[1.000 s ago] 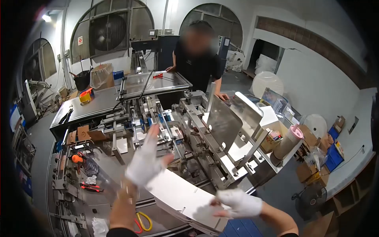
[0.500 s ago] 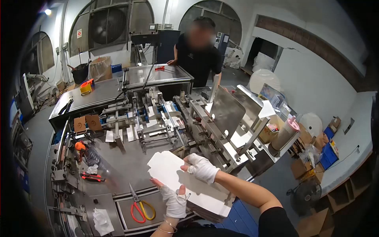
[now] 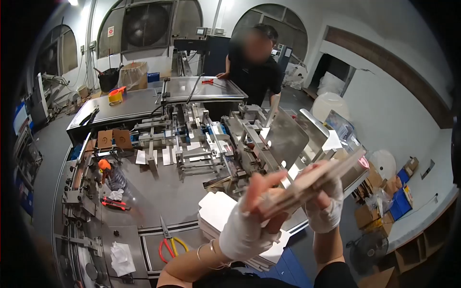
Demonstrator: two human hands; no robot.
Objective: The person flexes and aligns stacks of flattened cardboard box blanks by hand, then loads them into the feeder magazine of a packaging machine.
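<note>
A thin stack of cardboard blanks (image 3: 312, 185) is raised in front of me, tilted, edge-on and blurred by motion. My left hand (image 3: 252, 221), in a white glove with bare fingertips, is closed around its lower left end. Gloved the same way, my right hand (image 3: 324, 204) grips its right part. Below them, partly covered by my left arm, lies a pile of white die-cut cardboard blanks (image 3: 216, 211) at the bench edge. Scissors (image 3: 168, 240) with red and yellow handles rest to the left of the pile.
A machine with metal rails (image 3: 201, 144) fills the bench beyond my hands. A red utility knife (image 3: 115, 204), an orange-topped bottle (image 3: 113, 175) and crumpled white paper (image 3: 122, 259) lie on the left. Across the machine stands a person in black (image 3: 254, 67). A fan (image 3: 370, 247) is at right.
Both hands have risen off the white pile and moved right, now with a thin stack of blanks between them. The view has shifted slightly, and the pile appears further right.
</note>
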